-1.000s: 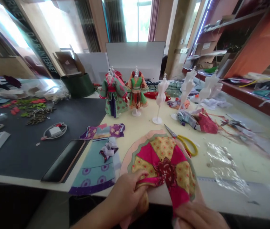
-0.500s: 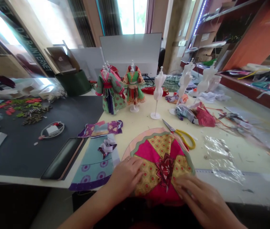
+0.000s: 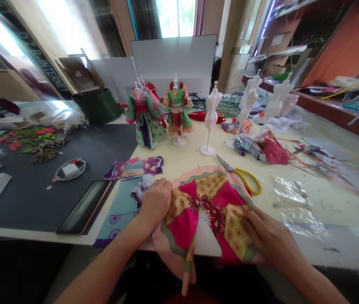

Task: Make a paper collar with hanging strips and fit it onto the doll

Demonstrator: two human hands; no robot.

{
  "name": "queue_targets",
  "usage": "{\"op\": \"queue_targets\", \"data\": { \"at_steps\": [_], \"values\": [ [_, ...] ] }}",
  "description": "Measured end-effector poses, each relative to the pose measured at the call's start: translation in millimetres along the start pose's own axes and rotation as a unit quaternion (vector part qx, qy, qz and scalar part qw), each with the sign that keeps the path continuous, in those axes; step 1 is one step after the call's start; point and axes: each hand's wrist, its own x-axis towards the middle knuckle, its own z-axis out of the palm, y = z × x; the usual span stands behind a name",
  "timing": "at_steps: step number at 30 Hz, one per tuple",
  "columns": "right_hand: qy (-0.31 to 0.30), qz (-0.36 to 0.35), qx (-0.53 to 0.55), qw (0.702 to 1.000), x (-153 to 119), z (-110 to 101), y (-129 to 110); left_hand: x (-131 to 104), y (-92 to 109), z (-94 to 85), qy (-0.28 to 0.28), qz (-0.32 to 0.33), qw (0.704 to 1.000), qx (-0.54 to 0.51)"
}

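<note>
A round patchwork doll skirt (image 3: pixel 211 185) in pink and gold panels, with a green band and a peach border, lies spread at the table's front edge. Its slit gapes toward me, showing the pale tabletop, and the left lower corner droops over the edge. My left hand (image 3: pixel 158 200) is closed on the skirt's left side, fingers curled down. On the right side, my right hand (image 3: pixel 263 234) has its fingers pressed together on the gold panel. Yellow-handled scissors (image 3: pixel 246 177) lie just beyond the skirt. A blue and purple cloth piece (image 3: pixel 121 211) is partly under my left forearm.
Behind the skirt stand small dressed mannequins (image 3: pixel 144 112) and bare white ones (image 3: pixel 211 114). A phone (image 3: pixel 84 207) lies at left on the dark mat (image 3: pixel 110 143). Clear plastic bags (image 3: pixel 296 202) and fabric scraps (image 3: pixel 271 147) are at right.
The skirt has opened out: its slit now gapes and its left part has swung down over the edge. My left hand moved up and left; my right hand shifted slightly right and up.
</note>
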Motion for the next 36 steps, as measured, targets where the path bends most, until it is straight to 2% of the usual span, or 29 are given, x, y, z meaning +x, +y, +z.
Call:
{"op": "queue_targets", "data": {
  "at_steps": [3, 5, 9, 15, 19, 22, 25, 27, 28, 31, 33, 35, 36],
  "values": [
    [0.001, -0.008, 0.028, 1.0, -1.1, -4.1, -6.7, -10.4, 7.6, -3.0, 0.01, 0.0, 1.0, -0.004],
    [-0.002, -0.031, 0.047, 0.998, 0.8, -7.4, -15.1, -23.3, 17.7, -3.3, 0.0, 0.024, 0.998, -0.053],
    [-0.028, -0.07, 0.072, 0.995, 8.1, -5.9, -29.0, -45.4, 31.1, 1.4, -0.067, 0.066, 0.988, -0.123],
    [-0.061, -0.071, 0.048, 0.994, 23.5, 20.3, -18.8, -43.0, 21.5, 10.3, -0.04, 0.078, 0.993, -0.084],
    [-0.055, -0.058, 0.013, 0.997, 30.1, 24.6, -6.1, -40.2, 14.6, 10.3, -0.029, 0.065, 0.994, -0.078],
    [-0.034, -0.058, 0.038, 0.997, 27.5, 17.7, -7.7, -41.4, 10.0, 7.8, -0.019, 0.057, 0.988, -0.144],
    [-0.011, -0.052, 0.105, 0.993, 21.2, 8.5, -19.7, -42.3, 6.6, 2.3, -0.022, 0.016, 0.96, -0.277],
    [-0.01, -0.034, 0.171, 0.985, 16.6, 3.9, -31.8, -43.0, 6.9, -2.5, -0.056, -0.058, 0.912, -0.402],
    [-0.014, -0.016, 0.209, 0.978, 14.5, 2.5, -38.7, -43.5, 8.2, -4.8, -0.08, -0.105, 0.871, -0.473],
    [-0.054, 0.075, 0.335, 0.938, 10.3, 2.1, -61.1, -45.8, 15.8, -9.9, -0.136, -0.224, 0.699, -0.665],
    [-0.1, 0.143, 0.436, 0.883, 11.6, 3.7, -75.6, -47.4, 22.5, -11.5, -0.141, -0.258, 0.604, -0.741],
    [-0.145, 0.178, 0.556, 0.799, 16.9, 5.6, -88.3, -48.9, 28.8, -11.6, -0.138, -0.267, 0.551, -0.778],
    [-0.162, 0.186, 0.614, 0.75, 20.7, 6.5, -93.6, -50.0, 31.4, -11.0, -0.134, -0.266, 0.539, -0.788]
  ]
}}
